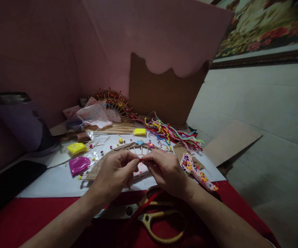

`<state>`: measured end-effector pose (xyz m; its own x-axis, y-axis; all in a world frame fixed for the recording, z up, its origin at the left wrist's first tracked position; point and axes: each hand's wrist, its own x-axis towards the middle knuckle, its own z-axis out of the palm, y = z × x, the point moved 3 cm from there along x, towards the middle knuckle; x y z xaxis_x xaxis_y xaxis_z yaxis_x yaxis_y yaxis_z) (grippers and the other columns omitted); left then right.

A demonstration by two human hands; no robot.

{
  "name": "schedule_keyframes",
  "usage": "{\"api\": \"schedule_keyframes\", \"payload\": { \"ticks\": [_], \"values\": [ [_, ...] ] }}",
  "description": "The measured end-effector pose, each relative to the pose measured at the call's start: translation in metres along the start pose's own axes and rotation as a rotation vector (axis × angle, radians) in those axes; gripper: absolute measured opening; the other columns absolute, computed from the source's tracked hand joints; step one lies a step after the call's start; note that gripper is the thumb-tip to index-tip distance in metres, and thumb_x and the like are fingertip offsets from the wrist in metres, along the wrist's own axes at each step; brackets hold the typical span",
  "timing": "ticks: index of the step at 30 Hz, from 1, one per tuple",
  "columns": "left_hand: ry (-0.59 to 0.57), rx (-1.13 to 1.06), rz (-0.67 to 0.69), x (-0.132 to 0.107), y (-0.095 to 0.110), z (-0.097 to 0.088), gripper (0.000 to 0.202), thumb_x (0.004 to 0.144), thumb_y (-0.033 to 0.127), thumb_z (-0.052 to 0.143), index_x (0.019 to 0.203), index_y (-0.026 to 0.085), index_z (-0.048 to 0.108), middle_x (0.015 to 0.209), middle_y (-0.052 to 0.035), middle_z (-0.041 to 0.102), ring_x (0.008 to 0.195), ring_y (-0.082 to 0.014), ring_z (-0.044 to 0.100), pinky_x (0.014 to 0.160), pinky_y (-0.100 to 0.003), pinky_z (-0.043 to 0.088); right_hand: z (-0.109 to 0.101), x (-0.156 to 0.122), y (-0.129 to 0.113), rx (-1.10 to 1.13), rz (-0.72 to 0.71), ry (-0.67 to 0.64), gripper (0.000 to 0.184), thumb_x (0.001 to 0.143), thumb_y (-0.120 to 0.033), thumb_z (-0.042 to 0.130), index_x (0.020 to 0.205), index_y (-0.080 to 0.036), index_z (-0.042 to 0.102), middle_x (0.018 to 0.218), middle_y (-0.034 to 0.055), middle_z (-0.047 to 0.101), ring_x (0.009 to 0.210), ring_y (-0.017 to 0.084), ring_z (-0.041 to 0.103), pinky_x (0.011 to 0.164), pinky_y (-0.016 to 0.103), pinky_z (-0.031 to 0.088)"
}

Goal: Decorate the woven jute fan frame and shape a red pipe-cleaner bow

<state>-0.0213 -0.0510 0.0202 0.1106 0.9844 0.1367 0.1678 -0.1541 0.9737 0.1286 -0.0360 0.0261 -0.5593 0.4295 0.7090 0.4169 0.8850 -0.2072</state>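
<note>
My left hand [115, 172] and my right hand [168, 172] meet fingertip to fingertip, each closed in a pinch. Between them shows a small bit of red pipe cleaner [140, 159]. Below my right hand hangs a red strip [150, 200]; whether it joins that bit is hidden. Just behind my hands lies a twine-wrapped fan shape [101, 165], edged with sticks, coloured beads and a blue flower [140, 142]. My hands cover part of it. Scissors with yellowish handles [164, 237] lie nearer to me, under the strip.
A bundle of coloured pipe cleaners [169, 132] lies behind. Purple clay [79, 166], yellow clay [76, 148] and a yellow block [140, 131] sit on white paper [53, 184]. A finished-looking fan [115, 100] stands by brown cardboard [164, 93]. A tumbler [22, 120] is left.
</note>
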Motion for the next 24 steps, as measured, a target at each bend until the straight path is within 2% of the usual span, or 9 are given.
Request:
{"api": "schedule_keyframes", "payload": {
  "ticks": [3, 6, 9, 11, 14, 17, 21, 24],
  "values": [
    [0.048, -0.137, -0.029, -0.002, -0.002, 0.004, 0.024, 0.074, 0.036, 0.061, 0.064, 0.015, 0.058, 0.047, 0.0031, 0.052, 0.036, -0.0085, 0.044, 0.036, -0.02, 0.037, 0.003, -0.002, -0.004, 0.027, 0.039, 0.064, 0.011, 0.084, -0.011, 0.05, 0.086, -0.015, 0.06, 0.07, 0.0033, 0.062, 0.064, 0.013, 0.056, 0.061, 0.025, 0.044],
    [0.115, -0.244, -0.052, -0.003, -0.005, 0.009, 0.022, 0.072, 0.034, 0.064, 0.063, 0.014, 0.058, 0.044, 0.0041, 0.05, 0.035, -0.007, 0.041, 0.035, -0.018, 0.033, 0.013, -0.007, -0.009, 0.05, 0.134, 0.181, 0.011, 0.084, -0.012, 0.051, 0.082, -0.017, 0.06, 0.066, 0.0012, 0.06, 0.06, 0.013, 0.056, 0.058, 0.024, 0.043],
    [0.215, -0.373, -0.076, -0.004, -0.008, 0.014, 0.018, 0.07, 0.029, 0.067, 0.064, 0.014, 0.059, 0.046, 0.0052, 0.051, 0.037, -0.0043, 0.039, 0.035, -0.014, 0.029, 0.024, -0.01, -0.014, 0.064, 0.202, 0.283, 0.011, 0.085, -0.012, 0.05, 0.085, -0.017, 0.059, 0.069, 0.0027, 0.062, 0.064, 0.014, 0.057, 0.06, 0.025, 0.045],
    [0.267, -0.434, -0.05, -0.004, -0.008, 0.017, 0.016, 0.069, 0.027, 0.067, 0.065, 0.014, 0.06, 0.047, 0.0056, 0.052, 0.039, -0.0032, 0.038, 0.036, -0.013, 0.028, 0.028, -0.011, -0.016, 0.057, 0.203, 0.306, 0.012, 0.086, -0.012, 0.049, 0.088, -0.016, 0.059, 0.075, 0.0049, 0.064, 0.069, 0.015, 0.058, 0.063, 0.026, 0.045],
    [0.287, -0.427, -0.003, -0.004, -0.008, 0.019, 0.015, 0.07, 0.026, 0.067, 0.064, 0.014, 0.06, 0.049, 0.0055, 0.052, 0.041, -0.0033, 0.038, 0.038, -0.013, 0.028, 0.024, -0.009, -0.014, 0.026, 0.154, 0.27, 0.013, 0.086, -0.01, 0.048, 0.089, -0.014, 0.059, 0.076, 0.006, 0.063, 0.069, 0.015, 0.057, 0.063, 0.027, 0.045],
    [0.253, -0.335, 0.009, -0.006, -0.008, 0.017, 0.017, 0.072, 0.028, 0.067, 0.064, 0.014, 0.062, 0.049, 0.0048, 0.05, 0.044, -0.0044, 0.038, 0.04, -0.014, 0.03, 0.012, -0.004, -0.009, 0.022, 0.095, 0.197, 0.013, 0.084, -0.009, 0.048, 0.089, -0.015, 0.059, 0.072, 0.0039, 0.061, 0.066, 0.014, 0.055, 0.061, 0.026, 0.044],
    [0.199, -0.25, -0.011, -0.006, -0.004, 0.01, 0.023, 0.074, 0.034, 0.064, 0.063, 0.014, 0.062, 0.046, 0.0042, 0.048, 0.042, -0.0054, 0.037, 0.038, -0.015, 0.027, 0.001, 0.0, -0.002, 0.072, 0.066, 0.088, 0.016, 0.084, -0.01, 0.048, 0.092, -0.017, 0.06, 0.072, 0.0028, 0.06, 0.065, 0.013, 0.055, 0.06, 0.025, 0.044],
    [0.162, -0.231, -0.046, -0.003, 0.002, 0.005, 0.023, 0.07, 0.035, 0.067, 0.063, 0.014, 0.063, 0.044, 0.0045, 0.048, 0.039, -0.0049, 0.036, 0.037, -0.016, 0.026, -0.001, 0.001, -0.001, 0.068, 0.021, 0.052, 0.018, 0.085, -0.009, 0.047, 0.094, -0.016, 0.06, 0.075, 0.0039, 0.062, 0.066, 0.014, 0.056, 0.061, 0.025, 0.045]
  ]
}}
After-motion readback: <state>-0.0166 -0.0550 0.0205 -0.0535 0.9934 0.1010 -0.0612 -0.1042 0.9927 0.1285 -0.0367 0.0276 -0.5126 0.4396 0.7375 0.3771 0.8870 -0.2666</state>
